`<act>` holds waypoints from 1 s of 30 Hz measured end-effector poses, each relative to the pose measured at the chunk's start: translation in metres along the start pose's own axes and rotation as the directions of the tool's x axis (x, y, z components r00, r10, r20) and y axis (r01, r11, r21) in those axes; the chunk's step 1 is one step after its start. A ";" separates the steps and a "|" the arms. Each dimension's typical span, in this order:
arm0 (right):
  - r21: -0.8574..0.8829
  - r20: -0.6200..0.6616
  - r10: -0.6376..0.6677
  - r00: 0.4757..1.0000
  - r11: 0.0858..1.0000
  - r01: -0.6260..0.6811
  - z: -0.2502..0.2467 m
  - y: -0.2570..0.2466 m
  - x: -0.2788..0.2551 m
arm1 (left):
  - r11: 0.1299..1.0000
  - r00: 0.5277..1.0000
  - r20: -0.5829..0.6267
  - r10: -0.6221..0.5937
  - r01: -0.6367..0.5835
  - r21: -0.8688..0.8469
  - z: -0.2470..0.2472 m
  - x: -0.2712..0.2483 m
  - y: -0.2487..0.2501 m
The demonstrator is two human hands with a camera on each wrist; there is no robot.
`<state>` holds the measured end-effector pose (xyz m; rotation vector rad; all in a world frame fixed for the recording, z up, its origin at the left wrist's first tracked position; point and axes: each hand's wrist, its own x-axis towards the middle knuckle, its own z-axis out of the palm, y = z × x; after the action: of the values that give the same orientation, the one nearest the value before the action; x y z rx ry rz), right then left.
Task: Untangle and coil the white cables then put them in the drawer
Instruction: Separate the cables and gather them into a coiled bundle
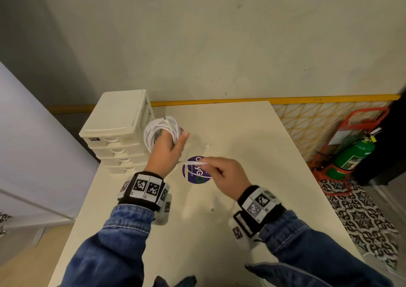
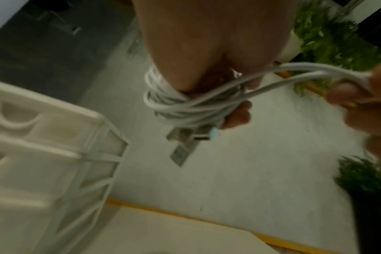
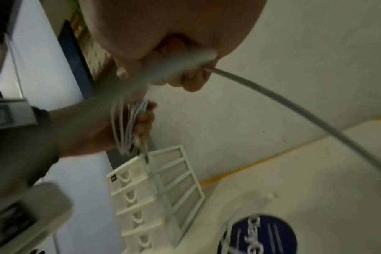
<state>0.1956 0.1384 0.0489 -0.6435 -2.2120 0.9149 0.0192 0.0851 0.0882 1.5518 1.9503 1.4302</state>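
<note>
The left hand holds a bundle of white cables wound in loops, raised above the bench just beside the drawer unit; its grip is closed around the coil, with USB plugs hanging below the fingers. The right hand pinches the loose cable strands between thumb and fingertips, stretched taut from the coil. The step in hand looks like winding the remaining tail. To do it well, the right hand should feed each turn with light, even tension while the left keeps the loops pinned so none slip. More cable trails on the bench near the round purple sticker.
</note>
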 end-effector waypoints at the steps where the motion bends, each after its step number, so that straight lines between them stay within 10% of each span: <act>1: -0.038 -0.046 -0.072 0.996 0.997 0.071 -0.006 -0.003 0.005 | 0.997 0.994 0.078 -0.078 0.079 -0.012 0.002 -0.004 -0.001; 7: -0.214 -0.098 -0.182 0.978 0.964 0.158 -0.028 0.007 0.025 | 0.967 0.774 0.621 -0.128 0.235 -0.094 0.015 -0.020 0.021; 14: -0.238 -0.095 -0.100 0.990 0.968 0.075 -0.034 0.023 0.021 | 0.692 0.705 0.708 0.037 0.493 -0.527 0.007 -0.014 0.031; 18: -0.209 0.017 0.144 0.989 0.968 -0.137 -0.024 0.024 0.014 | 0.357 0.753 0.608 0.253 0.511 -0.782 0.005 -0.003 0.036; 22: -0.234 0.148 0.230 0.962 0.953 -0.192 -0.001 0.023 0.009 | 0.001 0.939 0.312 0.147 0.315 -0.949 0.008 0.010 0.042; 26: -0.275 0.344 0.313 0.886 0.935 -0.224 0.018 0.014 -0.002 | 0.080 0.986 0.045 -0.158 0.058 -0.995 -0.002 0.019 0.044; 30: -0.172 0.399 0.312 0.862 0.949 -0.264 0.024 0.008 -0.010 | 0.465 0.938 -0.213 -0.274 -0.064 -0.883 -0.012 0.021 0.034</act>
<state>0.1870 0.1270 0.0259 -0.9216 -2.6124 1.1789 0.0223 0.0946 0.1292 0.6813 0.9710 2.2207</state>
